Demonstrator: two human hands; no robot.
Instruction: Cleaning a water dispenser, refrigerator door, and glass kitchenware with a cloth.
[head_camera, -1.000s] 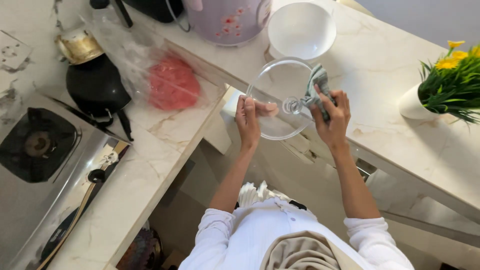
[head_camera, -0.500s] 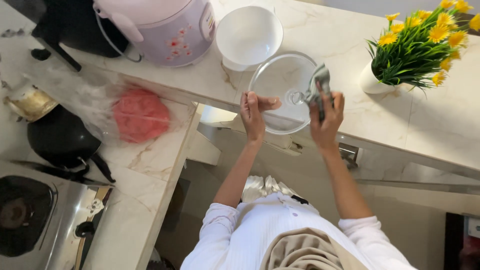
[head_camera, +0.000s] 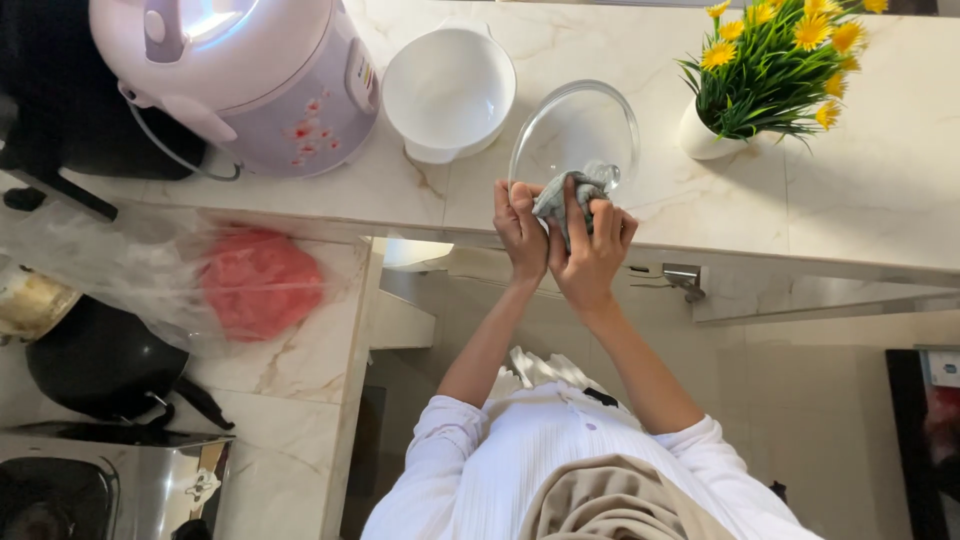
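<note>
On the pale marble counter (head_camera: 880, 200), just past its near edge, I have both hands at the clear glass lid (head_camera: 572, 135). My left hand (head_camera: 520, 225) grips the lid's near rim, fingers curled over the edge. My right hand (head_camera: 590, 245) is closed around a small grey cloth (head_camera: 560, 200), bunched between fingers and thumb and pressed against the glass close to the lid's knob (head_camera: 603, 175). My two hands touch each other side by side. Whether the lid rests flat on the counter or is tipped up toward me I cannot quite tell from this angle; it looks slightly raised at the far side.

Just beside the lid, to its left, stands a white bowl (head_camera: 450, 90), and left of that a pale pink rice cooker (head_camera: 240, 75) with a flower pattern. To the right of the lid sits a white pot of yellow flowers (head_camera: 775, 65), near but not touching it. On the lower counter to my left lies a clear plastic bag with something red (head_camera: 260, 280) inside, and beyond it a black pan (head_camera: 100, 365).
</note>
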